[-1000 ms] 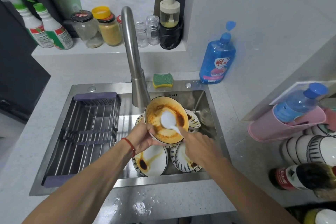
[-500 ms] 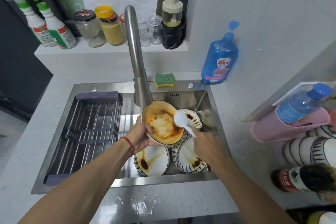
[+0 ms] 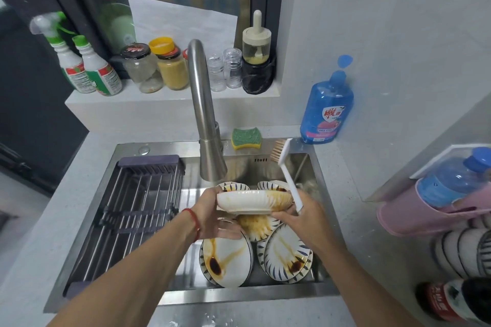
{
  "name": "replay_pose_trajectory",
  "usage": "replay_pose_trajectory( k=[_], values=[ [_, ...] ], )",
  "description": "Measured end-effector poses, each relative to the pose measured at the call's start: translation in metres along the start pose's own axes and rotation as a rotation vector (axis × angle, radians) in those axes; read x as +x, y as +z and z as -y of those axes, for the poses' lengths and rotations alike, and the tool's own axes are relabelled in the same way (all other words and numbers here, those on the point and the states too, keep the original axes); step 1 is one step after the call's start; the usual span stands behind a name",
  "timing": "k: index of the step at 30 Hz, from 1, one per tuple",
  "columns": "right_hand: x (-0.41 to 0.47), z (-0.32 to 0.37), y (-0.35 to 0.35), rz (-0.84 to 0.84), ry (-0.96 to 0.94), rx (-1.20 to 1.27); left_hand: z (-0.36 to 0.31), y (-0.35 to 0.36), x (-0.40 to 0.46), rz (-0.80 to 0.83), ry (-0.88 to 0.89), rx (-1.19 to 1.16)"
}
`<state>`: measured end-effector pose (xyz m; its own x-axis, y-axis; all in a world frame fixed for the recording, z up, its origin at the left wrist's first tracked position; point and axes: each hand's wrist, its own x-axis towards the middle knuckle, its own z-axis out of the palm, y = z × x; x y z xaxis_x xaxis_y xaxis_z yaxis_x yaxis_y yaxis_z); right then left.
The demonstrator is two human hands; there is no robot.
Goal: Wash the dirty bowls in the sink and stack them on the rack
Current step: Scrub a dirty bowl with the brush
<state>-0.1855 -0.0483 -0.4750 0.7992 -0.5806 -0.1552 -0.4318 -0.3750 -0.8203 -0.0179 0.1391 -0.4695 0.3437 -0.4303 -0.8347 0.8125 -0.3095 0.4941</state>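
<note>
My left hand [image 3: 212, 214] grips a white ribbed bowl [image 3: 252, 200] by its left side, and the bowl is turned so its outside faces me, with brown sauce on its right part. My right hand [image 3: 305, 216] holds a white brush [image 3: 288, 170] by the handle, bristles up and clear of the bowl, while its fingers touch the bowl's right underside. Both hands hover over the steel sink [image 3: 316, 167], just below the tap [image 3: 206, 119]. Several dirty patterned bowls [image 3: 228, 260] lie in the sink under them. The rack [image 3: 138, 210] spans the sink's left half.
A green-yellow sponge [image 3: 245, 138] lies on the sink's back rim, a blue soap bottle [image 3: 326, 109] to its right. Jars and spray bottles line the back ledge [image 3: 170, 97]. At right, a pink holder [image 3: 425, 216] with a water bottle sits above stacked bowls [image 3: 462, 249].
The bowl has been turned from inside facing me to outside facing me. The brush has left the bowl's inside and swung up and right, bristles now pointing up.
</note>
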Motion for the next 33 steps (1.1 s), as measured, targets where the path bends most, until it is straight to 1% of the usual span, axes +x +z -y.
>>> replay_pose_trajectory(
  k=[2,4,6,8,10,12,14,16,17,20,22,24,26,30,33],
  values=[
    [0.006,0.0,-0.005,-0.002,0.047,0.001,0.002,0.007,0.0,-0.016,0.092,0.064],
    [0.012,-0.002,-0.011,0.014,0.089,0.044,0.002,0.017,-0.001,0.035,0.166,0.125],
    [0.017,-0.007,-0.016,0.019,0.123,0.141,0.001,0.023,0.0,0.033,0.303,0.307],
    [0.018,-0.01,-0.02,0.037,0.165,0.19,-0.002,0.027,0.001,-0.073,0.491,0.514],
    [0.016,-0.012,-0.022,0.072,0.184,0.222,-0.007,0.03,0.004,-0.175,0.599,0.631],
    [0.015,-0.012,-0.024,0.1,0.196,0.249,-0.011,0.034,0.001,-0.186,0.613,0.702],
    [0.015,-0.011,-0.027,0.059,0.229,0.278,-0.013,0.038,0.0,-0.213,0.605,0.721],
    [0.016,-0.012,-0.032,0.0,0.263,0.285,-0.012,0.041,0.003,-0.29,0.636,0.716],
    [0.014,-0.013,-0.035,0.0,0.255,0.259,-0.011,0.042,0.004,-0.351,0.659,0.76],
    [0.008,-0.015,-0.035,0.078,0.21,0.116,-0.011,0.044,0.012,-0.594,0.713,1.054],
    [0.007,-0.017,-0.032,0.136,0.178,-0.056,-0.01,0.046,0.01,-0.67,0.742,1.152],
    [0.005,-0.015,-0.026,0.173,0.128,-0.289,-0.008,0.049,0.006,-0.698,0.76,1.221],
    [0.003,-0.003,-0.022,0.17,0.097,-0.439,-0.008,0.051,0.002,-0.704,0.77,1.281],
    [-0.001,0.019,-0.023,0.12,0.022,-0.586,-0.009,0.057,-0.003,-0.688,0.748,1.243],
    [-0.013,0.031,-0.012,0.098,-0.102,-0.701,-0.01,0.057,-0.003,-0.683,0.737,1.238]
  ],
)
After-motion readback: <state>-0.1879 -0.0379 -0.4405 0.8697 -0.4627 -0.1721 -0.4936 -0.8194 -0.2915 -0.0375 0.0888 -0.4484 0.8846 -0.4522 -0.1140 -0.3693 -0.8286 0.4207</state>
